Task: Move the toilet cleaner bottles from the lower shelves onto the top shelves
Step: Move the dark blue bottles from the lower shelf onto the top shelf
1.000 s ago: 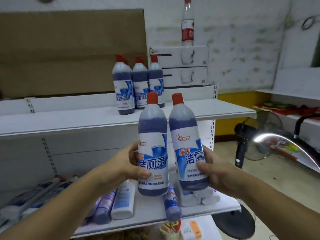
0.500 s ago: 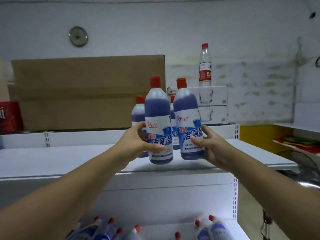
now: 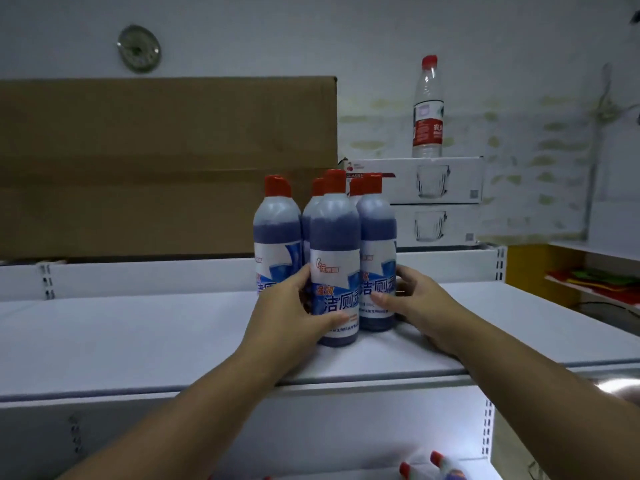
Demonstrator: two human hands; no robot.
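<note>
Several toilet cleaner bottles with red caps, blue liquid and white-blue labels stand clustered on the white top shelf [image 3: 138, 341]. My left hand [image 3: 294, 313] grips the front bottle [image 3: 334, 258], which stands on the shelf. My right hand [image 3: 412, 299] holds the bottle to its right [image 3: 377, 244], also set down on the shelf. Another bottle [image 3: 277, 237] stands at the left of the group, with more behind it, partly hidden. Red caps of bottles on the lower shelf [image 3: 436, 462] show at the bottom edge.
A large brown cardboard box [image 3: 166, 161] stands behind the top shelf. Two stacked white glassware boxes [image 3: 433, 181] sit behind the bottles, with a clear water bottle [image 3: 427, 109] on top. A yellow shelf unit [image 3: 540, 268] is at the right.
Both hands lifted the two bottles from below up and forward, then set them down on the top shelf in front of the bottles standing there. The camera view rose with them.
</note>
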